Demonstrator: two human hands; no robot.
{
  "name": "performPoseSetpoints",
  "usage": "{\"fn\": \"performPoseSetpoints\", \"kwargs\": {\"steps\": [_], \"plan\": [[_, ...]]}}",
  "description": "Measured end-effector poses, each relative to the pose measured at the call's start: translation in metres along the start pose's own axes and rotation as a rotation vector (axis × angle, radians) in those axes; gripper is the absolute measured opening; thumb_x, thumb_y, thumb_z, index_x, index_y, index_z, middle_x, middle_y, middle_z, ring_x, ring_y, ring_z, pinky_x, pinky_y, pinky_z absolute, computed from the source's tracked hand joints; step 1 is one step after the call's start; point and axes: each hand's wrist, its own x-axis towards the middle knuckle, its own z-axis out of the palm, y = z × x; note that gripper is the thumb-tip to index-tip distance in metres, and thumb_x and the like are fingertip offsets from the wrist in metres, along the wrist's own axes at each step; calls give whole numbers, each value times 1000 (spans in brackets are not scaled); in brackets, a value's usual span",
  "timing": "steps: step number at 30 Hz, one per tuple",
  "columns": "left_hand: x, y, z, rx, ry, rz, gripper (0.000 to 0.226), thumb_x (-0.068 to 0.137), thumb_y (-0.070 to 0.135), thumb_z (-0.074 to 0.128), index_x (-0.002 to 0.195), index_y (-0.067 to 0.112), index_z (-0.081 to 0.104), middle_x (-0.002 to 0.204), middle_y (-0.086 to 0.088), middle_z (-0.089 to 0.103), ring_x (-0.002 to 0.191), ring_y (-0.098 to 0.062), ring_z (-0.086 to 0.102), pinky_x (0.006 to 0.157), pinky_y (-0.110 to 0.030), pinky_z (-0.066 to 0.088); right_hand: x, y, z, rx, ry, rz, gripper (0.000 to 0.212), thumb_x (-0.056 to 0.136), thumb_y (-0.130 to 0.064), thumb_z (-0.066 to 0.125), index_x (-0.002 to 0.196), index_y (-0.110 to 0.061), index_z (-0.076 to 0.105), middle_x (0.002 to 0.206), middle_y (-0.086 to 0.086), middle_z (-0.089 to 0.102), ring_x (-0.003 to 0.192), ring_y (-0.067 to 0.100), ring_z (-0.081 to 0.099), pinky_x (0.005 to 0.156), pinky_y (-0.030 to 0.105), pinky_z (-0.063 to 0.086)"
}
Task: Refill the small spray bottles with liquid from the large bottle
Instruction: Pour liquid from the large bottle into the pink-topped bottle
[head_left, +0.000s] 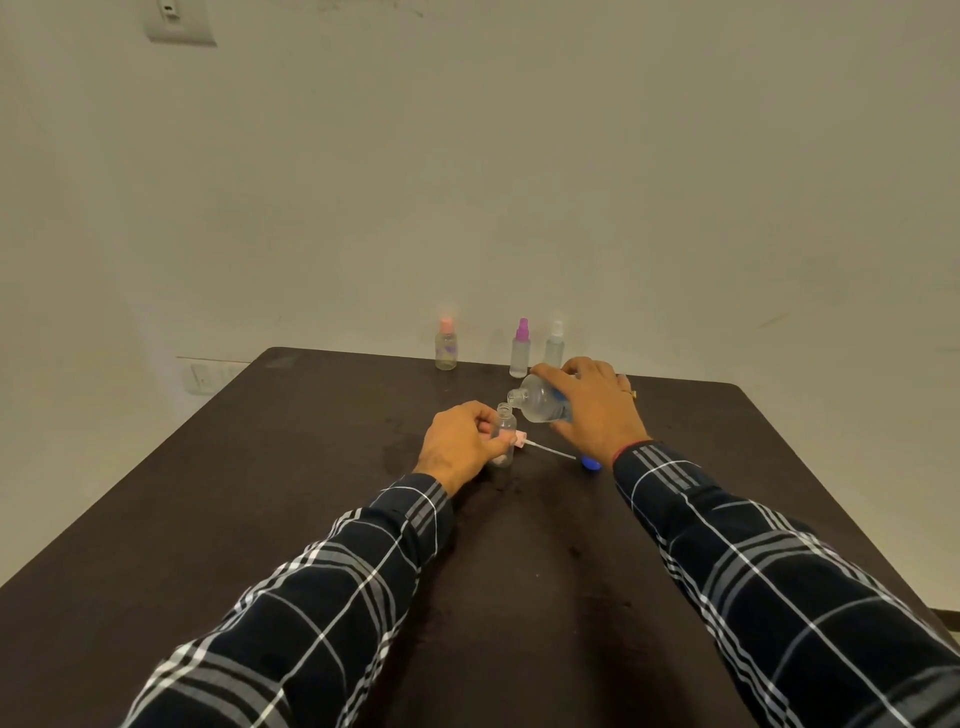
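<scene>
Desk (260, 493): dark top that fills the near half of the view. Its near edge is cut off by the frame, and faint wet marks lie left of the hands.
Sleeves (332, 597): dark plaid on both forearms, cut off at the bottom edge.
Right hand (597, 410): held above the desk centre, fingers and thumb wrapped over the large bottle. It hides the bottle's base.
Left hand (460, 449): fingers curled round the open small bottle, thumb on its near side. It covers the bottle's left wall.
Large bottle (540, 402): clear and tipped, long axis near level. The mouth points left and slightly down, just above the small bottle's neck. Whether liquid is flowing cannot be made out.
Far row: pink-capped bottle (446, 348), magenta-capped bottle (521, 351) and white-capped bottle (555, 345) stand upright at the far edge. The last is blurred.
Open small bottle (505, 426): stands upright on the desk with its neck uncapped.
Spray head (545, 449): lies flat just right of the small bottle, with its dip tube pointing right.
Blue cap (591, 463): half hidden behind the right wrist.
</scene>
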Motion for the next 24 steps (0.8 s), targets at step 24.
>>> {"fn": "performPoseSetpoints", "kwargs": {"steps": [24], "plan": [[-1, 1, -1, -14, 6, 14, 25, 83, 35, 81, 101, 24, 67, 94, 7, 67, 88, -7, 65, 86, -30, 59, 5, -2, -6, -109, 10, -25, 67, 85, -36, 73, 141, -46, 36, 133, 4, 47, 127, 30, 42, 106, 64, 33]]}}
